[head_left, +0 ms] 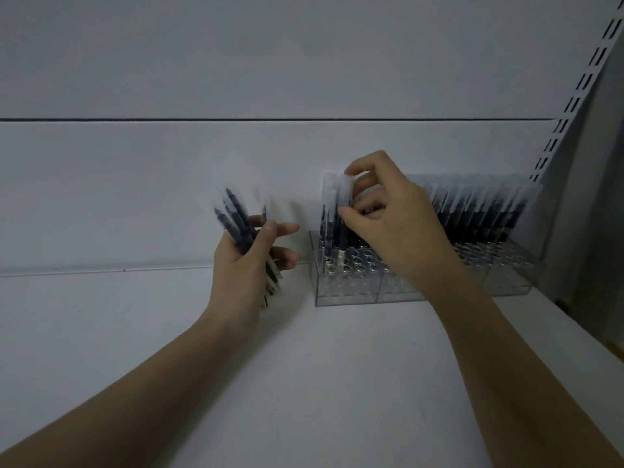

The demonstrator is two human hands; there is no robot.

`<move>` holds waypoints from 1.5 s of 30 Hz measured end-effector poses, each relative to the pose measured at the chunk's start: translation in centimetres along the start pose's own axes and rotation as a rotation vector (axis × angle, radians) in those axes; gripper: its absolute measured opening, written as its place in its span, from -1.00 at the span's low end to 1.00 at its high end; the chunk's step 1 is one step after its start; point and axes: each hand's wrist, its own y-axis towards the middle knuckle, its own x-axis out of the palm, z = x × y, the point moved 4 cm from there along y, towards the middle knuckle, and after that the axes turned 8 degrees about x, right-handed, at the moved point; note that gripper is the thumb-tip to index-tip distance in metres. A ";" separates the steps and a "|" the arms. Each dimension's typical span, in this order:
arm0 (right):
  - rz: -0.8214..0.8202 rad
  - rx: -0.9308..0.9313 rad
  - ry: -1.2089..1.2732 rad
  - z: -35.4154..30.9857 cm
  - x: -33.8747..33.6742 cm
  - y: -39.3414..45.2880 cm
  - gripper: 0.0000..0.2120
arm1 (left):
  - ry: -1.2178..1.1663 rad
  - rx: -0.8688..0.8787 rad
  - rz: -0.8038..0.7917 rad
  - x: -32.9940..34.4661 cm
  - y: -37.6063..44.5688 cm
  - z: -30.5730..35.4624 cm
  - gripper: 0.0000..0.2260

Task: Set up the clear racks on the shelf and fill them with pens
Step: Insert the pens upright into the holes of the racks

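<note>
While a person stocks a white shelf (pixel 337 366), the right hand (pixel 388 224) pinches a single pen (pixel 343 228) between thumb and fingertips, its frosted cap uppermost and its long axis close to upright; the lower tip sits at or just in a hole near the far left corner of the leftmost clear rack (pixel 344 282), though blur hides whether it is seated; the grip lies high on the barrel, so the open holes lie straight below the hand and a little nearer the camera. Three clear racks stand side by side against the back panel (pixel 169 180), touching; the two to the right carry a dense row of standing pens (pixel 479 214), and the leftmost holds only a few along its far edge. To the left, just beside that rack but apart from it, the left hand (pixel 250 261) grips a bundle of spare pens (pixel 236 224), tilted with caps up and away; its forefinger points toward the rack. Judged from this, the right hand is the nearer to the empty holes and the left serves as the supply; a slotted upright (pixel 574 106) rises at far right.
</note>
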 end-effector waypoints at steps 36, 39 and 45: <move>-0.244 0.085 0.480 -0.2 0.4 -2.7 -0.65 | -0.153 -0.022 -0.313 3.4 -3.8 1.3 -0.68; -0.206 0.075 0.489 -0.1 0.4 -2.7 -0.66 | -0.155 -0.023 -0.302 3.5 -3.9 1.5 -0.70; 0.133 0.098 0.719 0.5 -2.5 -2.1 -0.69 | -0.144 -0.002 -0.203 3.0 -3.4 1.7 -0.87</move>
